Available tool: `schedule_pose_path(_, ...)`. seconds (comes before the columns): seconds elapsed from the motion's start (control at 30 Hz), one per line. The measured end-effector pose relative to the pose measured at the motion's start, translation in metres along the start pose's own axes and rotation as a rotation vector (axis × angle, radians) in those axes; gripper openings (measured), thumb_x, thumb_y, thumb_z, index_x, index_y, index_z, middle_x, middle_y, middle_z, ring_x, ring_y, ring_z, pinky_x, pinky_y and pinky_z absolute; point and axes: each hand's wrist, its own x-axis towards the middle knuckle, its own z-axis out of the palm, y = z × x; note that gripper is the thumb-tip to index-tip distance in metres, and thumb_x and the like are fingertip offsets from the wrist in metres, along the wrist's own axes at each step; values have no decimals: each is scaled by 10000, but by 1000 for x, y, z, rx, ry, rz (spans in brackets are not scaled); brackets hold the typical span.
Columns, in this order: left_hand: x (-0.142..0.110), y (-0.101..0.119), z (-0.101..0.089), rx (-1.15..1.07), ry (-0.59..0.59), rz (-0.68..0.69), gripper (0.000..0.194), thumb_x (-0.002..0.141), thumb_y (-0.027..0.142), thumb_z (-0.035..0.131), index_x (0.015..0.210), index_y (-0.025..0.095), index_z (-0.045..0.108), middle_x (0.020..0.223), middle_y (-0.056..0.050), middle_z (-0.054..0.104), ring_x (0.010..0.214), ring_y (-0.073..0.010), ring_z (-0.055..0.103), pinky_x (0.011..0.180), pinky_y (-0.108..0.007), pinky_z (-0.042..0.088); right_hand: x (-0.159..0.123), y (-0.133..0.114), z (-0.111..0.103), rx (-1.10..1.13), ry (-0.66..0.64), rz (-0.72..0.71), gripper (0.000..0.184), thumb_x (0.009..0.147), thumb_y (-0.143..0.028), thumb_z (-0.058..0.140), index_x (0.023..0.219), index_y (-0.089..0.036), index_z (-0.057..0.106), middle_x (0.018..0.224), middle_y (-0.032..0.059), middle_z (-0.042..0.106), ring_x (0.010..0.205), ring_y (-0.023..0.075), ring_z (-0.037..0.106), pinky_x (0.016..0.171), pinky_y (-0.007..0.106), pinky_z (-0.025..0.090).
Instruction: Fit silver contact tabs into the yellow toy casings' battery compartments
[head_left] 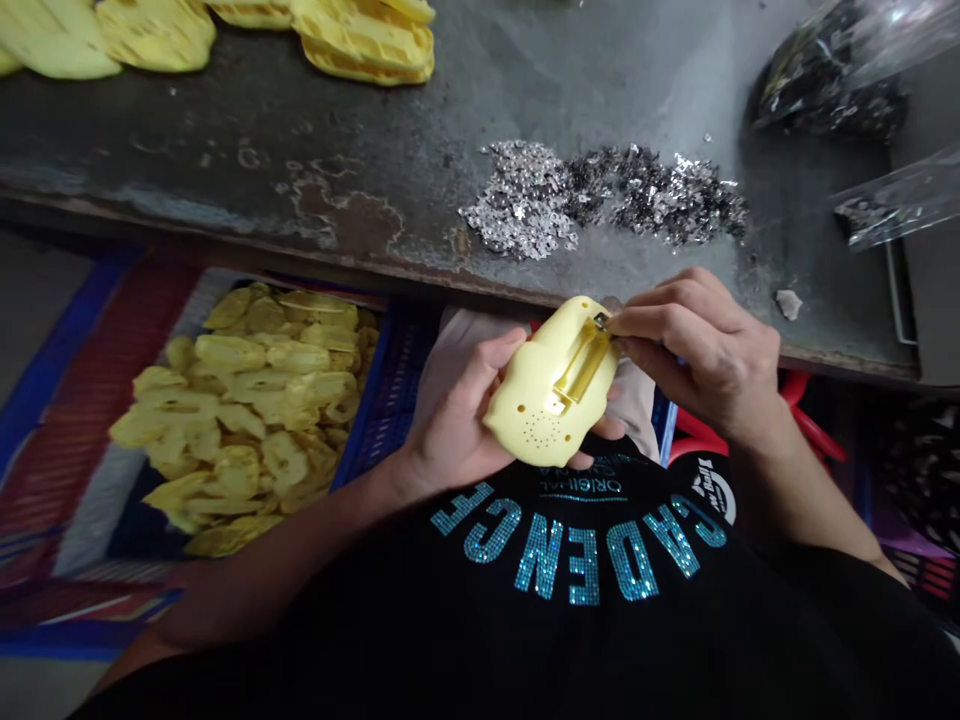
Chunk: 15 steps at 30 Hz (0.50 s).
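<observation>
One yellow shell [546,375]: clamped in the left grip [472,420]
Metal clip [601,320]: pinched in the right grip [697,340] — at the shell's slot [583,370]
Metal heap [592,182]: on the tabletop [420,150], beyond both grips

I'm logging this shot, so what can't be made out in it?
All in the head view:
Metal piece: partly hidden by right hand.
Left hand: fingers mostly hidden behind yellow casing.
Top-left yellow shells: cut off by top edge.
Metal pile: pieces too small to count.
</observation>
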Motion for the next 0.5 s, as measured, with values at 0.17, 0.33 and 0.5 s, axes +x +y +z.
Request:
schedule_pose_path(0.17,1,-1,0,1,-33,-23,568,1054,613,794,1423,182,827,1302,-114,921,1111,-395,917,790,-424,766,-4,-3,-1,-82,-40,-9,229,1215,-184,680,1365,-329,773,1188,21,858,984,200,760,877,386,657)
schedule_pose_path(0.33,3,-2,-3,-8,-48,-38,548,1014,594,851,1389,194,838,1305,-125,915,1111,-395,924,780,-409,779,-8,-3,1,-70,-23,-45,262,1202,-160,679,1408,-299,764,1231,46,873,1009,214,766,894,390,664)
schedule_pose_path(0.5,5,-4,-2,1,-48,-31,682,1041,666,797,1514,174,794,1319,-158,907,1171,-436,915,789,-419,773,-16,-7,8,-91,47,29,391,1192,-145,672,1529,-333,738,1236,42,901,980,225,787,868,396,660)
